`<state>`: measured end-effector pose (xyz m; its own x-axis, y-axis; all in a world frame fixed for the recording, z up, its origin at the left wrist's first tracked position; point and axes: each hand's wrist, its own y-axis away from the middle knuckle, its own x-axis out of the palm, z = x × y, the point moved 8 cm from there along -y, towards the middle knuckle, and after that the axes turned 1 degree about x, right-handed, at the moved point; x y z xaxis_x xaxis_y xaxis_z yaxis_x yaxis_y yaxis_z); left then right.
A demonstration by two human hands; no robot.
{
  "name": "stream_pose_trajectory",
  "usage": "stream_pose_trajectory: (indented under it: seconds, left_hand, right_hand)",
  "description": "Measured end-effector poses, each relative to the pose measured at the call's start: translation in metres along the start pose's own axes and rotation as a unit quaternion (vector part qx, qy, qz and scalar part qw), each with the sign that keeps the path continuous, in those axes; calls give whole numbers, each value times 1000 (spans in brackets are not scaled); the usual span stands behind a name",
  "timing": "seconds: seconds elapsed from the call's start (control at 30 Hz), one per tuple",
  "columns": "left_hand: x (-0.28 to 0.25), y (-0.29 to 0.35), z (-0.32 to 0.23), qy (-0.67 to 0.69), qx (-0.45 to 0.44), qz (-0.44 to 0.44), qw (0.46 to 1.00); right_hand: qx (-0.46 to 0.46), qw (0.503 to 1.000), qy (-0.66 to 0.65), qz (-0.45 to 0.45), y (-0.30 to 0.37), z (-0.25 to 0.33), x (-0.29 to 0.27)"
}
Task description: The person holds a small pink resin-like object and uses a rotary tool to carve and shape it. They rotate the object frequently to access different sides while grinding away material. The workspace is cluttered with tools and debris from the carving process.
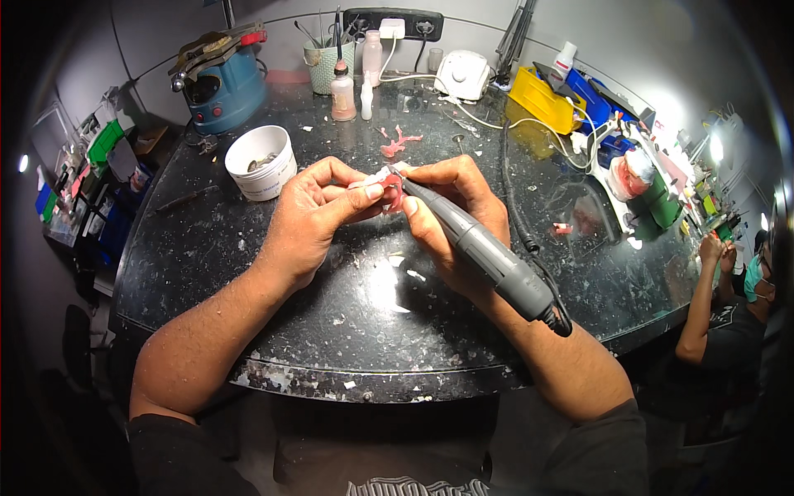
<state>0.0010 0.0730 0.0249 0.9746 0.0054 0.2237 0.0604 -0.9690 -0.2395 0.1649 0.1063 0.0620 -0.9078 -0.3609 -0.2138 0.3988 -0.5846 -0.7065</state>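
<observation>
My left hand (308, 217) is closed, thumb and fingers pinching a small pink denture piece (394, 197) with whitish parts along its upper edge. My right hand (463, 194) grips a grey rotary handpiece (490, 255) like a pen, its cord end slanting down to the right. The handpiece's tip meets the upper part of the denture piece, though whether it touches is too small to tell. Fingers of both hands come close together around the piece and hide much of it. Just beyond them on the bench lies a branching pink scrap (399, 142).
A white tub (261, 163) stands left of my hands. Behind are a blue machine (222, 93), a tool cup (329, 66), small bottles (343, 95) and a white control box (463, 76). Yellow bin (546, 99) and cables sit at right. A co-worker's arm (699, 302) shows far right.
</observation>
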Motion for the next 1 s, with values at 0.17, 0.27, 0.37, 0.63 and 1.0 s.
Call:
stream_pose_trajectory:
  seconds: [0.17,0.27,0.37,0.63,1.0]
  left_hand:
    - [0,0,0,-3,-4,-3,1000]
    - [0,0,0,0,-4,-10,1000]
    - [-1,0,1,-4,-5,-11,1000]
    - [0,1,-1,-10,3,-24,1000]
    - [0,1,-4,-44,14,-27,999]
  right_hand:
    - [-1,1000,7,-1,1,-2,1]
    - [7,1000,-5,0,1,-3,3]
    - [-24,1000,15,7,1,0,5]
    - [-8,1000,9,-2,1,4,4]
    - [-27,1000,9,1,3,2,4]
